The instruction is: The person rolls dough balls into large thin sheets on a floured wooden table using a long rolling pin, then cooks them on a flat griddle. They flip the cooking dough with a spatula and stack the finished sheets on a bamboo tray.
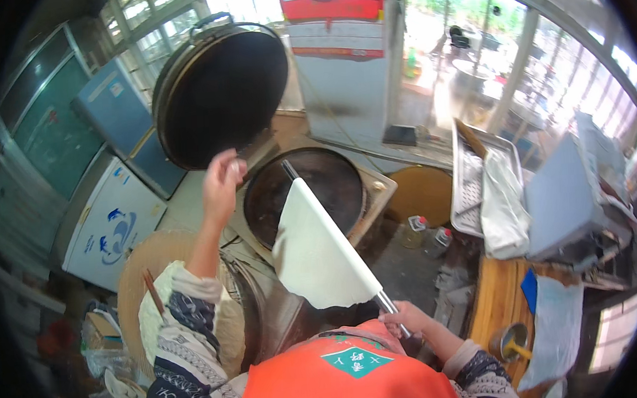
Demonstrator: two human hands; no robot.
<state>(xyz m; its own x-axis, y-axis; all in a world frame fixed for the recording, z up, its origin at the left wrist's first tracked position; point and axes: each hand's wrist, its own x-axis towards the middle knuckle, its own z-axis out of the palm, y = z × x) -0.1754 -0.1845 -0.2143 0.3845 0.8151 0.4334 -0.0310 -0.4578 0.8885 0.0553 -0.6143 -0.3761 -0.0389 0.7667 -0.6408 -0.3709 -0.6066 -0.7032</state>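
My right hand [405, 319] grips one end of a metal rolling pin [388, 303]. A thin sheet of pale dough [327, 253] is draped over the rod and hangs down on its left. The rod's far end reaches over a round, dark griddle pan [317, 185]. My left hand [222, 186] is raised left of the griddle, off the rod, with its fingers bent; whether something small is in them is unclear. Behind it, the griddle's large round lid [224, 95] stands tilted up. Flatbreads [230, 325] lie on a round woven mat [136, 265] beneath my left forearm.
Wooden sticks [153, 291] rest on the flatbreads. Two bottles with red caps [417, 224] stand right of the griddle. Beyond are a perforated metal tray [468, 184] with a cloth [502, 209], and a wooden board [499, 297] with a metal cup [507, 340]. A white freezer [112, 222] stands left.
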